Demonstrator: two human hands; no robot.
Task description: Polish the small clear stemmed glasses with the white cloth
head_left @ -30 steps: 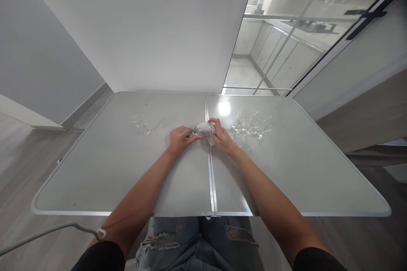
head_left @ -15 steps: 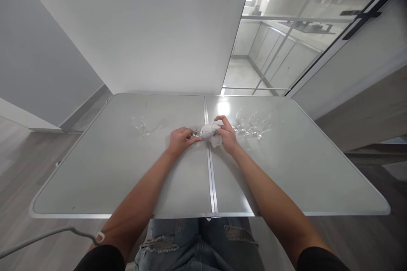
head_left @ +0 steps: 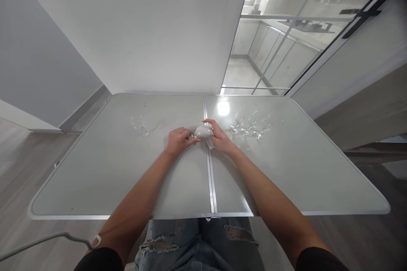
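A clear stemmed glass lies sideways between my hands, just above the table's middle seam. My left hand closes its fingertips on the narrow stem end at the left. A white cloth fills the bowl and hangs out below its mouth. My right hand grips that cloth at the bowl's opening, its fingers partly inside or against the rim; how deep they go is hidden. The index finger of this hand arches over the top.
Clear stemmed glasses with round bases sit close together right of my hands. More clear glassware is faintly visible at the left. A pale folding table with a metal centre seam stands against a white wall.
My right hand has moved left, pushing the cloth further into the bowl. Less cloth hangs out now, and the white inside the bowl looks smoother. My left hand has barely moved.
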